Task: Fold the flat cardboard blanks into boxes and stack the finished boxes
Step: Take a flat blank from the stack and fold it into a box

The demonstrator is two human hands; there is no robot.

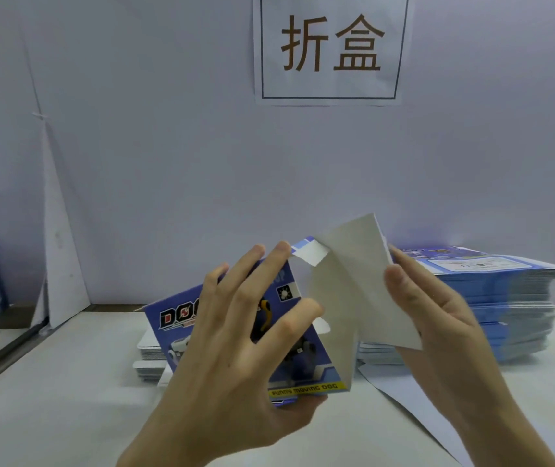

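Your left hand (235,348) grips the blue printed cardboard box (175,318), fingers spread over its front; your right hand (438,315) pinches its grey inner flap (347,281) at 2 o'clock.

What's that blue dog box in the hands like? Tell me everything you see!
The half-folded box is thin cardboard, blue printed outside with a DOG logo, a toy dog picture and a yellow strip reading FUNNY MOVING DOG; plain grey inside. It's held tilted above the table. The left hand grips its front; the right hand pinches its raised grey flap.
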